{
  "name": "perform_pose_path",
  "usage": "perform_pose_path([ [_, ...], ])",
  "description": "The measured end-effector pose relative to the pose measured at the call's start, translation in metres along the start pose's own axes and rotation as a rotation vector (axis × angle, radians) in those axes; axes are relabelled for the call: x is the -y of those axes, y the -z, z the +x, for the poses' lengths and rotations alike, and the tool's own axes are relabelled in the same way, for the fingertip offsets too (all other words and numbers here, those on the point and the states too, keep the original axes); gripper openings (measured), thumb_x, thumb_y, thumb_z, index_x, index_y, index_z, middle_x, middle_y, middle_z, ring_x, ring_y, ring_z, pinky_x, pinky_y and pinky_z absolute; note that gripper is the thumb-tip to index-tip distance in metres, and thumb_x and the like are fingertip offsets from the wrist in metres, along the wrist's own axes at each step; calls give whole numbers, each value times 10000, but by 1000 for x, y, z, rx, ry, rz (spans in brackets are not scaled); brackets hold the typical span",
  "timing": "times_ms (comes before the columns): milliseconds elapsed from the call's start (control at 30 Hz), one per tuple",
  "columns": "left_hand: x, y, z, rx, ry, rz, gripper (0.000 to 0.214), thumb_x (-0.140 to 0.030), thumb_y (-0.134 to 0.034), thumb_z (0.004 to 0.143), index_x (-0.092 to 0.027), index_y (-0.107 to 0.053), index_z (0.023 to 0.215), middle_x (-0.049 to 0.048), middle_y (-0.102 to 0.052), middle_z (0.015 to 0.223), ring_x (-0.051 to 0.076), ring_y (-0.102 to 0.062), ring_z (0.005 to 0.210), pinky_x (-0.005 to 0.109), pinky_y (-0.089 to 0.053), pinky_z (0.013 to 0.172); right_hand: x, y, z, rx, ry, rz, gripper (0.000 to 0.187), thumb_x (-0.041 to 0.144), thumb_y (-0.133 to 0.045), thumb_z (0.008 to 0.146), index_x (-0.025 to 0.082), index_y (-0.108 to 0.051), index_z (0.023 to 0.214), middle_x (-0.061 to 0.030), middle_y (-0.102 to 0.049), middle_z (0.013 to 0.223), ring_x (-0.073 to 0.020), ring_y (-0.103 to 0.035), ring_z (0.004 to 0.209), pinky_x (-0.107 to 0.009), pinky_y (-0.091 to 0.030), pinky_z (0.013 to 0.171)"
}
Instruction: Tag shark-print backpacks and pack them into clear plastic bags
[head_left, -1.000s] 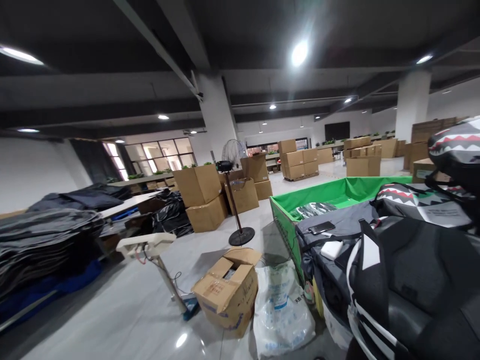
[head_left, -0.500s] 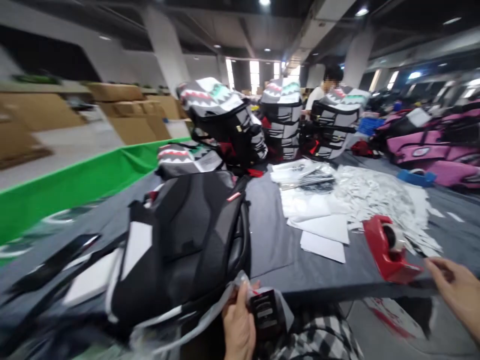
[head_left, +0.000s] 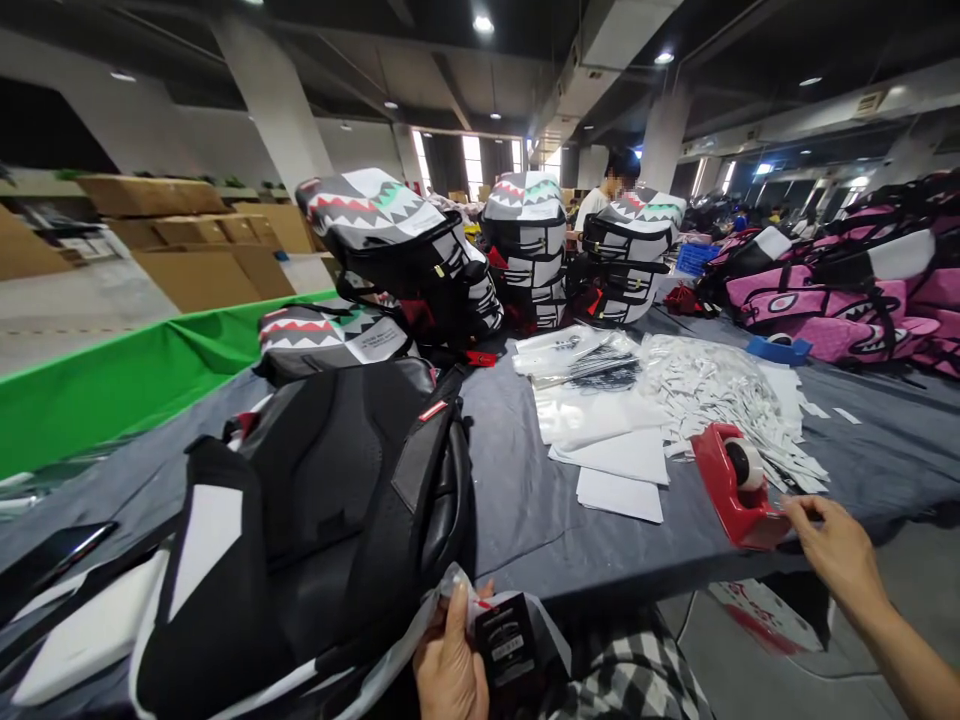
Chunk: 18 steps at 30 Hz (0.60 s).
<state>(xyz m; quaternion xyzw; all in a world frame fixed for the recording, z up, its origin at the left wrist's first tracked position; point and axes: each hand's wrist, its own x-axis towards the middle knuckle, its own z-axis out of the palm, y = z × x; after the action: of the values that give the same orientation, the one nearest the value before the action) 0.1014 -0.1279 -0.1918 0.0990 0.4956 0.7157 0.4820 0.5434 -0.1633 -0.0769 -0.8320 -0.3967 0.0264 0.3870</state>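
Note:
My left hand (head_left: 450,660) is closed on a clear plastic bag holding a black tag (head_left: 504,640), at the near edge of the grey table (head_left: 525,510). A black backpack (head_left: 330,510) with white stripes lies face down just left of that hand. My right hand (head_left: 836,545) reaches to the front end of the red tape dispenser (head_left: 739,485), its fingers bent and touching the dispenser's tip. What the fingertips pinch is too small to see.
White sheets (head_left: 622,470), clear bags and a heap of paper tags (head_left: 720,400) lie mid-table. Shark-print backpacks (head_left: 405,250) stand behind, pink ones (head_left: 832,300) at the right. A person (head_left: 607,190) stands at the far end. A green bin (head_left: 127,385) and cardboard boxes (head_left: 195,270) are on the left.
The view swung from the warehouse floor on the left round to the table. In the last half second my right hand moved left and forward onto the tape dispenser; my left hand kept the bag.

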Motion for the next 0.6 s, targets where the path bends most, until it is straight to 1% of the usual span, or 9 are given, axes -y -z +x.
perform_pose_path([
  [100,3,3,2,9,41,4,451,-479,-907,654,-143,-702,876,35,-735,754,240,-744,750,371,-649,775,-5,1,-29,-18,-195,273,432,653,-656,559,253,-584,707,-56,-645,659,-211,-563,611,-323,-411,535],
  [167,3,1,2,3,28,-13,452,-479,-905,661,-149,-697,890,20,-728,754,229,-741,744,372,-649,786,-3,-14,-47,4,-369,593,495,635,-743,456,259,-494,662,16,-510,554,-136,-432,508,-261,-331,452],
  [233,1,-4,0,-29,8,-48,472,-476,-920,639,-164,-685,902,-3,-723,774,204,-732,725,375,-647,802,8,-38,-63,67,-440,808,624,660,-788,381,265,-370,626,82,-350,531,-84,-293,471,-217,-252,412],
  [300,-4,-11,-7,-69,24,-83,530,-493,-953,563,-167,-676,875,-18,-710,764,178,-710,679,371,-642,785,34,-68,-82,252,-435,896,712,700,-807,400,261,-297,629,106,-264,563,-63,-209,473,-199,-215,400],
  [367,-8,-18,-15,-89,53,-117,596,-523,-978,469,-155,-677,828,-17,-690,729,162,-684,634,356,-630,742,71,-94,-105,581,-407,952,683,720,-801,552,249,-317,656,107,-240,587,-62,-165,481,-194,-198,401],
  [400,-10,-21,-19,-87,42,-144,620,-528,-985,438,-152,-683,828,-9,-694,747,161,-684,644,346,-621,735,92,-105,-117,765,-349,943,633,720,-768,658,242,-354,678,103,-240,594,-66,-164,486,-194,-204,409],
  [467,-12,-28,-22,-55,-10,-175,627,-542,-978,457,-150,-690,854,3,-701,779,141,-666,633,316,-599,716,134,-123,-136,1078,-74,843,552,718,-675,808,226,-439,720,84,-290,604,-80,-229,507,-201,-269,449],
  [533,-13,-32,-20,-26,-71,-186,605,-535,-967,502,-163,-679,882,-5,-690,774,130,-648,621,307,-581,719,172,-139,-146,1229,332,708,545,736,-607,855,215,-507,731,53,-388,628,-105,-351,566,-222,-364,529],
  [600,-13,-35,-19,-36,-150,-171,586,-520,-962,527,-170,-676,900,10,-700,817,154,-673,709,310,-567,790,205,-158,-147,1284,686,616,555,746,-549,879,213,-533,725,29,-476,665,-133,-440,632,-244,-417,605],
])
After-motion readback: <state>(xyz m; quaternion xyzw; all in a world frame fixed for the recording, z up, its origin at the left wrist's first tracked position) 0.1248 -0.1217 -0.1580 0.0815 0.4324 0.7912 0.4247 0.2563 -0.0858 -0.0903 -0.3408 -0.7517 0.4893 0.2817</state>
